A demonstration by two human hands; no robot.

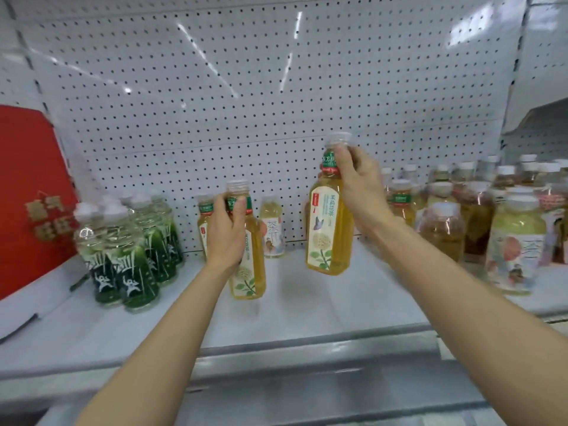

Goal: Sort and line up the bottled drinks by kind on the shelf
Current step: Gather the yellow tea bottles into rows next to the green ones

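Observation:
My left hand (226,232) grips the neck of a yellow jasmine tea bottle (250,272) whose base rests on the white shelf (307,309). My right hand (358,186) holds a second yellow jasmine tea bottle (330,232) by its neck, lifted and tilted above the shelf. Another bottle of the same tea (203,222) stands behind my left hand. A pale bottle with a white label (272,232) stands at the back between my hands.
Several green-labelled water bottles (129,253) are grouped at the left, beside a red sign (27,195). A mixed crowd of tea bottles (479,216) fills the right side, with a pale peach-labelled bottle (514,244) in front. A pegboard wall (246,103) backs the shelf.

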